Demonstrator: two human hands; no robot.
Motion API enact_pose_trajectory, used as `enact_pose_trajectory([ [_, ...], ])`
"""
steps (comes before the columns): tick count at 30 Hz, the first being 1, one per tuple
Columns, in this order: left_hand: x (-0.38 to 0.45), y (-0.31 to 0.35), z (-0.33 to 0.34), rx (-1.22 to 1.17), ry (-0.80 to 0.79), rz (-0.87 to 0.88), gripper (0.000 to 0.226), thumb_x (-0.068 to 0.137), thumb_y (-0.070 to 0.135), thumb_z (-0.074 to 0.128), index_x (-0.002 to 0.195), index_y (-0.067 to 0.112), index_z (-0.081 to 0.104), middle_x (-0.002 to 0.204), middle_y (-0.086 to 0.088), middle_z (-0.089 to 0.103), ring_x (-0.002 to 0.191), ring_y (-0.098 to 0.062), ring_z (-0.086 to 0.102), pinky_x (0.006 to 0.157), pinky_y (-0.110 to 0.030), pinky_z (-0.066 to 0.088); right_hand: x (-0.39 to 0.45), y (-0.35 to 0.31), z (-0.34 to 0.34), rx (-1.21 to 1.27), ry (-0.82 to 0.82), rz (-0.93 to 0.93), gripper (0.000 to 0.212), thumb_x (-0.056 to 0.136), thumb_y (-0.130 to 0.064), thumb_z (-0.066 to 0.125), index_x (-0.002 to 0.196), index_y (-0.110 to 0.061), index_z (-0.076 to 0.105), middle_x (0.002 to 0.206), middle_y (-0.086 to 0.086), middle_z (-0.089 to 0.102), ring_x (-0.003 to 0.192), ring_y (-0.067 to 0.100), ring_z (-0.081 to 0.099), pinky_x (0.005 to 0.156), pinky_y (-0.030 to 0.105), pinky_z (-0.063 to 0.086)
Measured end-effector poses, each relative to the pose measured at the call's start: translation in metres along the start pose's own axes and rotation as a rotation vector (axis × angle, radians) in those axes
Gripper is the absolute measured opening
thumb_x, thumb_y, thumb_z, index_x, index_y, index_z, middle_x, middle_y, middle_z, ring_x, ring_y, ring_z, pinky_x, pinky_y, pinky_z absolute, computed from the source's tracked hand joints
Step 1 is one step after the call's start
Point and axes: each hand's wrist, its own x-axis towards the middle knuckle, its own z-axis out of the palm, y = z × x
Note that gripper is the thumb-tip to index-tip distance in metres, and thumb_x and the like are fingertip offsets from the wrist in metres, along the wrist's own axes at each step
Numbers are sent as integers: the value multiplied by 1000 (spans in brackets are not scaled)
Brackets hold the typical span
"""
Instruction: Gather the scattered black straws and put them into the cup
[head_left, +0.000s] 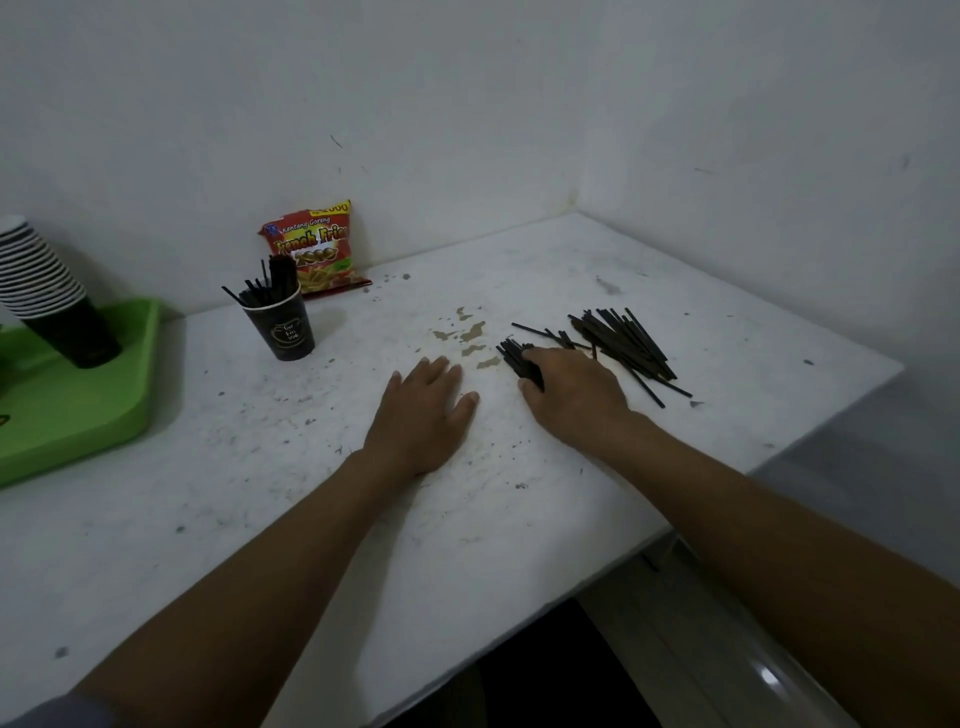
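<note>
A black paper cup (283, 327) stands upright at the left middle of the white table (311, 467), with several black straws sticking out of it. A loose pile of black straws (626, 340) lies at the right. My right hand (574, 392) is closed around a small bundle of black straws (517, 358) just left of that pile, resting on the table. My left hand (423, 410) lies flat on the table with fingers spread, holding nothing, between the cup and the bundle.
A red snack bag (317, 249) leans on the wall behind the cup. A green tray (67, 410) at the far left carries a tilted stack of paper cups (44, 280). The table's right edge drops off near the pile; walls close the corner behind.
</note>
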Motion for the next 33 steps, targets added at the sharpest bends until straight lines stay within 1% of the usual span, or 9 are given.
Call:
enact_pose_trajectory([
  [3,-1,0,0,0,24,11,62,105,50,33,158,18,34,167,-4,27,155,-20,17,126,-45,11,6,-3,-10,-85,8,53,36,94,-46,61,117,-18,62,116,4,67,109,28,64,82,36,49],
  [5,-1,-1,1,2,23,15,62,105,50,32,158,18,33,167,-4,27,155,-21,17,126,-46,11,11,-5,-21,-112,-79,130,34,91,-48,66,104,-18,57,112,4,64,106,28,63,74,33,45],
  [9,0,-1,2,28,10,9,64,105,53,30,159,20,31,167,-3,24,156,-21,15,126,-48,12,22,-15,-38,-152,-228,169,28,88,-28,71,92,-14,47,101,5,52,99,28,60,70,31,43],
  [12,0,-1,2,40,2,-3,64,105,54,28,160,21,29,168,-3,22,156,-21,14,126,-49,12,32,-26,-47,-177,-340,154,29,84,-16,72,78,-12,44,91,7,53,78,25,59,63,30,48],
  [16,-1,0,2,53,0,-4,64,105,54,27,160,22,28,168,-2,21,156,-20,13,126,-48,12,43,-38,-60,-206,-512,179,27,80,-15,76,96,-7,55,88,9,57,79,28,65,75,36,61],
  [21,-2,-2,2,35,2,-8,65,104,55,28,160,23,28,168,-1,21,156,-19,13,126,-47,11,50,-55,-63,-445,-665,139,13,89,-11,61,78,-4,61,75,10,58,65,26,61,72,32,53],
  [24,-1,-2,2,28,5,-11,65,104,56,28,160,23,28,168,0,22,156,-18,13,126,-47,12,57,-59,-56,-543,-752,99,11,88,-7,58,90,-1,68,79,13,58,70,30,61,66,29,49],
  [28,-2,-1,3,16,8,-8,65,104,57,29,160,24,29,168,1,22,156,-18,14,126,-47,12,58,-61,-50,-609,-781,65,31,87,-9,59,115,-2,71,88,13,58,78,31,61,59,26,47],
  [33,-1,-3,3,24,11,-8,66,103,57,30,159,23,30,168,0,23,156,-19,15,126,-46,13,57,-61,-44,-578,-699,56,36,88,-10,59,123,-2,64,106,13,59,88,32,61,57,30,47],
])
